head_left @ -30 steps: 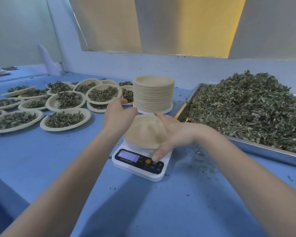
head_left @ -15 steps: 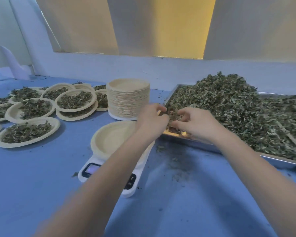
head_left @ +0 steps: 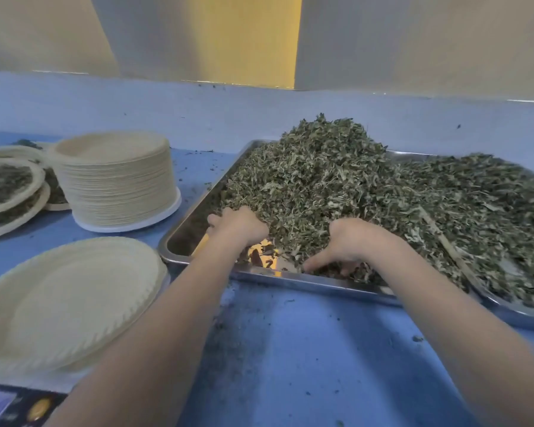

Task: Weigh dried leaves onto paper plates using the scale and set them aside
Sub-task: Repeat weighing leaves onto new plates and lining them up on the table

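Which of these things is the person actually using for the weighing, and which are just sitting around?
In use:
left hand and right hand, both dug into the dried leaves
metal tray
empty paper plate on the scale

Sitting by:
stack of spare plates
filled plates, already set aside
loose crumbs on the blue table

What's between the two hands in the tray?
In the head view, between the left hand and right hand lie dried leaves, with a bare shiny patch of tray floor just below them.
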